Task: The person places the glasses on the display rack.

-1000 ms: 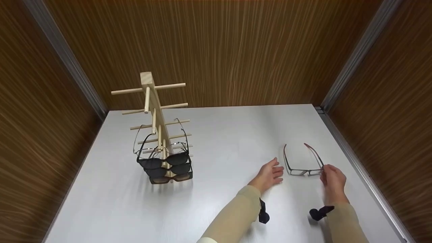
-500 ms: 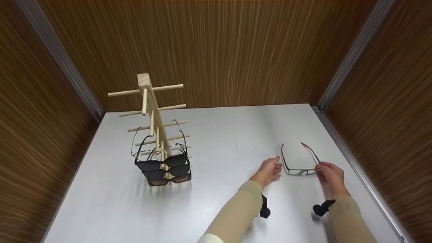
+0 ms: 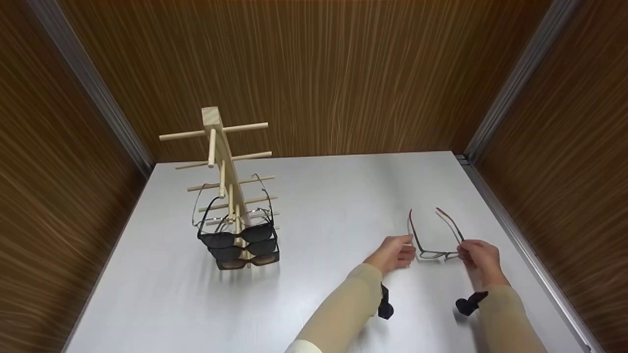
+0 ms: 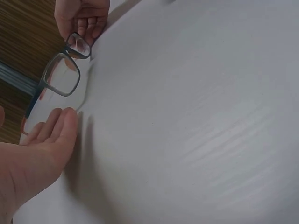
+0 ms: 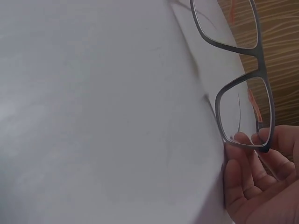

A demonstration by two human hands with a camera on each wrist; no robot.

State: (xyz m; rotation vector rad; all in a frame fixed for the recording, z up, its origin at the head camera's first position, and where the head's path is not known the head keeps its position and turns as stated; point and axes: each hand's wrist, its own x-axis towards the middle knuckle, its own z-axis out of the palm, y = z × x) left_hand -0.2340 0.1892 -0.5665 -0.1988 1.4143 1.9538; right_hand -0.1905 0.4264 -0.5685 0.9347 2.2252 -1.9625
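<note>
A pair of eyeglasses [image 3: 431, 254] with a dark frame, clear lenses and reddish temple tips stands unfolded at the right, temples pointing away. My right hand [image 3: 483, 257] pinches the frame's right corner near the hinge; in the right wrist view the thumb and fingers [image 5: 243, 140] meet there. My left hand [image 3: 393, 254] is beside the left corner, its fingers extended and loosely together. In the left wrist view a small gap shows between those fingers [image 4: 56, 126] and the lens rim; contact with the left temple cannot be made out.
A wooden display stand [image 3: 226, 152] with crossing pegs rises at the left. On its lower pegs hang several pairs, including dark sunglasses [image 3: 218, 240] and a thin wire-framed pair [image 3: 197, 206]. Wood-grain panels [image 3: 314, 78] enclose the white tabletop [image 3: 324, 206] at the back and sides.
The right hand has shifted slightly left with the eyeglasses, and their front has tilted. My left hand's fingertips have come down closer to the left corner. The stand stays put.
</note>
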